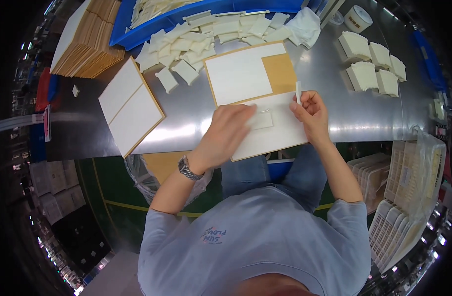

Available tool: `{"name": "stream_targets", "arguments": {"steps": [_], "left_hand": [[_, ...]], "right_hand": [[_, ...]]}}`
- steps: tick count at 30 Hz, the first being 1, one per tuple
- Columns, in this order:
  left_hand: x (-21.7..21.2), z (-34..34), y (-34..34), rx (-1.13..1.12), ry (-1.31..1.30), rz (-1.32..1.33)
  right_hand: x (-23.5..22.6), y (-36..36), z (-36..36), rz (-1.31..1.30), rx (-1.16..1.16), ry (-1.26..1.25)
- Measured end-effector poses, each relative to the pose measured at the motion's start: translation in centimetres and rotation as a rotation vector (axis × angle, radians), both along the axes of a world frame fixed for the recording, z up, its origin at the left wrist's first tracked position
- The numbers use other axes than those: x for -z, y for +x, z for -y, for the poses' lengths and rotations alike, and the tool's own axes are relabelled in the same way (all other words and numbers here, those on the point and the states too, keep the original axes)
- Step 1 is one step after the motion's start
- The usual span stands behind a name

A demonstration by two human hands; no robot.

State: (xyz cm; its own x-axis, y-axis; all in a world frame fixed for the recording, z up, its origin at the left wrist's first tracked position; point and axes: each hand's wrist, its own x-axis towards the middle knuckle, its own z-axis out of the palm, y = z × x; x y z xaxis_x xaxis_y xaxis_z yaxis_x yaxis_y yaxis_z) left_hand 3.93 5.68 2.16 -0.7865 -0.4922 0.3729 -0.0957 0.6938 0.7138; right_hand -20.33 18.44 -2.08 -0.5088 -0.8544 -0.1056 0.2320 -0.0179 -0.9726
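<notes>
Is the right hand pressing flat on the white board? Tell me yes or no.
No. The right hand is raised at the white board's right edge, pinching a thin white strip upright between its fingertips.

table [364, 118]: bare metal, smooth, glossy with glare
board [280, 133]: on the table, white matt card, brown edge
pads [186, 47]: beyond the board, cream foam, matt
bin [137, 32]: blue plastic
watch [189, 170]: metal band, shiny

A shiny steel worktable [364, 118] reflects overhead light, above a green floor [112, 182] with yellow lines.
</notes>
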Motion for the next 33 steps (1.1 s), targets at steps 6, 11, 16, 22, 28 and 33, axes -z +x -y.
{"name": "stream_targets", "arguments": {"steps": [6, 11, 16, 22, 28, 33], "left_hand": [[0.5, -1.3, -1.8, 0.065, -0.094, 0.123], [1.6, -0.9, -2.1, 0.038, -0.116, 0.191], [1.4, -0.9, -0.8, 0.015, 0.093, 0.092], [2.9, -0.9, 0.4, -0.024, 0.231, 0.049], [3.4, -1.0, 0.5, -0.038, 0.274, 0.036], [3.4, -0.8, 0.5, -0.023, 0.265, 0.035]], "right_hand": [[-0.4, 0.6, -0.1, 0.041, -0.014, 0.012], [-0.4, 0.9, 0.0, 0.004, 0.008, -0.009], [-1.1, 0.8, -0.4, -0.141, -0.029, -0.016], [-3.5, 2.7, -0.5, -0.796, -0.293, -0.103], [-2.4, 3.9, 0.4, -0.839, -0.343, -0.155], [-2.2, 3.9, 0.8, -0.876, -0.360, -0.116]]}}
